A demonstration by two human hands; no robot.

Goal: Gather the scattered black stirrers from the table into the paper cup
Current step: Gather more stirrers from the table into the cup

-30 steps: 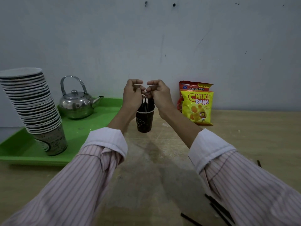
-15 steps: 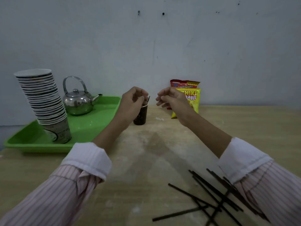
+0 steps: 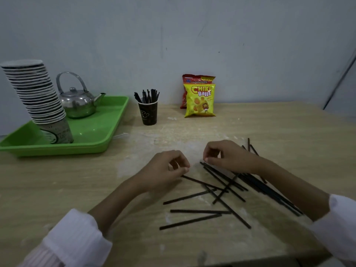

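Observation:
The dark paper cup (image 3: 148, 114) stands at the back of the table, with several black stirrers (image 3: 147, 96) upright in it. More black stirrers (image 3: 215, 191) lie scattered and crossed on the wood in front of me. My left hand (image 3: 163, 170) hovers with curled fingers over the far end of one lying stirrer (image 3: 196, 181), and nothing shows between its fingers. My right hand (image 3: 227, 157) is curled too. Its fingertips meet the far ends of a bundle of stirrers (image 3: 221, 176), but I cannot see whether they pinch one. Some stirrers run hidden under my right forearm.
A green tray (image 3: 100, 132) at the left holds a leaning stack of paper cups (image 3: 36, 97) and a steel kettle (image 3: 78, 103). Two snack bags (image 3: 199, 99) stand against the wall behind the table. The table's near edge is at the bottom right.
Both hands left the cup at the back and came down toward me onto the scattered stirrers. The view tilted down, so the cup now stands free with its stirrers showing.

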